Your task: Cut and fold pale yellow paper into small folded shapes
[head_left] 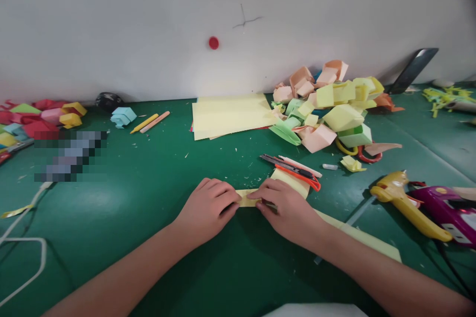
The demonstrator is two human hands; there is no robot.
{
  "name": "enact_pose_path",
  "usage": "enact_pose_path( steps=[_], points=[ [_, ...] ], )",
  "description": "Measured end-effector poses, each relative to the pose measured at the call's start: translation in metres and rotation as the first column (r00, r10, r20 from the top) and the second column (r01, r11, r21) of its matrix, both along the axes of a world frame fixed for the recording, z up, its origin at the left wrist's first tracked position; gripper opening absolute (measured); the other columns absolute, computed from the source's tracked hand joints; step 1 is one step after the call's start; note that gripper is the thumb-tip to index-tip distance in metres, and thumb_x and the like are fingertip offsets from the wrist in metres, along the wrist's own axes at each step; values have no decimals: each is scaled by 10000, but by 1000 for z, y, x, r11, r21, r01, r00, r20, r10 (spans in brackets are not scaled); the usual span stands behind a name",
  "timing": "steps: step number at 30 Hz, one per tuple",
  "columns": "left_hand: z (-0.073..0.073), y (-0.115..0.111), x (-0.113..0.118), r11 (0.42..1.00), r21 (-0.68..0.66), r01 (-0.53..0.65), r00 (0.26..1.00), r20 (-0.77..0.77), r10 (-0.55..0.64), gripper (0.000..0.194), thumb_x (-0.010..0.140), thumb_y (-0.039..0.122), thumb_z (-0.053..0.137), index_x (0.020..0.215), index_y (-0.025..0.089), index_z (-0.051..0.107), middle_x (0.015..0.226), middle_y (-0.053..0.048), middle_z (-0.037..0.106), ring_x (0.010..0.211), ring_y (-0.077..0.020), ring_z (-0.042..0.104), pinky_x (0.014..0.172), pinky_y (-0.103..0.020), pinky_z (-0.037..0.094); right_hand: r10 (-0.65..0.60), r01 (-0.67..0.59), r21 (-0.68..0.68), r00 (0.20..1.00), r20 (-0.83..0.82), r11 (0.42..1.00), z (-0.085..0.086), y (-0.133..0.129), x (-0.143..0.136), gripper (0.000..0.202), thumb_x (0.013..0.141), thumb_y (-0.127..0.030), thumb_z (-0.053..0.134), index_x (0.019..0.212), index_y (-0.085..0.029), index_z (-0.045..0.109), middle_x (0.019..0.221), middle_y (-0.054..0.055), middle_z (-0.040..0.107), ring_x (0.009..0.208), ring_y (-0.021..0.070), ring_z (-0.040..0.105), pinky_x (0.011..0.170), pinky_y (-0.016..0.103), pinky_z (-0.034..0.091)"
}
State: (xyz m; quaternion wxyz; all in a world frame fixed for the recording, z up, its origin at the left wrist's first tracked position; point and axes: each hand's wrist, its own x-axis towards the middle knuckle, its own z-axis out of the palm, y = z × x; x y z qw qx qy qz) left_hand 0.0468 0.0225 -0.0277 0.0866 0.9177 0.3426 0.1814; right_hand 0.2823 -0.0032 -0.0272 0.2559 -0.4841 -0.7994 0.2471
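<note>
A narrow yellow paper strip (245,198) lies on the green table between my hands. My left hand (210,205) is closed, its fingertips gripping the strip's left end. At the other end, my right hand (286,208) has its fingers drawn together on the paper, with the index finger stretched along it. Just beyond my right hand is a utility knife with an orange and black handle (297,173), lying over a piece of yellow paper (297,184). A longer pale yellow strip (372,240) passes under my right forearm.
Yellow sheets (230,115) lie by the wall. Folded paper pieces (344,91) are heaped at the back right, near scissors (370,154). A yellow glue gun (412,208) is at the right. Two crayons (154,121), more folded paper (50,116) and a white cable (43,257) are at the left.
</note>
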Motion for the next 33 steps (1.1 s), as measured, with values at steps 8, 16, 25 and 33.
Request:
enact_pose_path(
  steps=[8,16,25,33],
  points=[
    [2,-1,0,1000,-15,10,1000,26,-10,149,981,187,558,934,232,692,964,-21,681,924,-197,589,815,-357,397,-13,12,-29,1000,-28,1000,-2,3,3,288,898,-107,602,1021,-286,791,925,47,666,857,203,632,764,352,523],
    [3,-2,-1,996,-92,10,998,57,-5,162,974,175,544,895,214,679,997,-26,674,940,-198,585,840,-383,406,6,-6,14,1000,11,1000,-5,3,5,284,916,-130,600,1018,-305,800,931,48,644,827,189,617,739,334,518],
    [17,-15,-2,992,112,50,994,-103,-38,202,983,200,516,976,208,718,1162,-87,655,1093,-266,577,877,-444,425,182,-274,185,899,399,944,16,-3,19,514,879,-74,575,1303,-350,665,1426,103,550,1158,348,518,957,592,438],
    [27,-27,-4,996,90,-28,967,-249,49,238,976,238,543,1128,233,726,1104,-100,632,1093,-310,552,843,-468,426,153,-267,175,861,485,948,24,-8,36,418,960,-189,554,1304,-401,662,1577,56,436,1279,432,481,968,704,411]
  ],
)
